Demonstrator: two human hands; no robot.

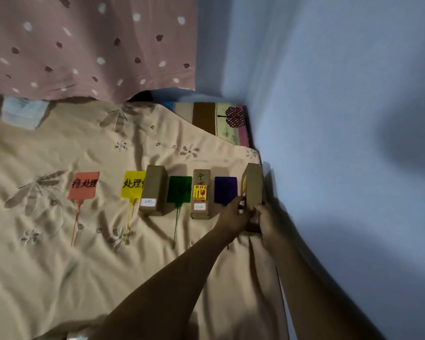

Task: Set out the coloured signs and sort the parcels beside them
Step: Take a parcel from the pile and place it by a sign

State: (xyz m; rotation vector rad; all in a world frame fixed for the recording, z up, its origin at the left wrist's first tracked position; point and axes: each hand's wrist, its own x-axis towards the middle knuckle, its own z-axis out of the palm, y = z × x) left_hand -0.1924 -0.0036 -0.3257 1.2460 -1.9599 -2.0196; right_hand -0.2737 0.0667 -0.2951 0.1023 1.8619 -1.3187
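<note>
Here, head view: left hand (236,214) and right hand (268,219) both gripped the near end of the third parcel (253,185), just right of the purple sign (225,190), at the bedsheet's (59,266) edge by the wall (353,143). Risk, as judged: released unevenly on the soft bedding, it could tip off that edge or slide onto the sign.

Row on beige floral bedsheet (59,266), left to right: red paper sign (82,185), yellow paper sign (132,186), plain cardboard parcel (152,190), green paper sign (179,190), stickered cardboard parcel (201,195), purple paper sign (225,190), end cardboard parcel (254,185).
</note>
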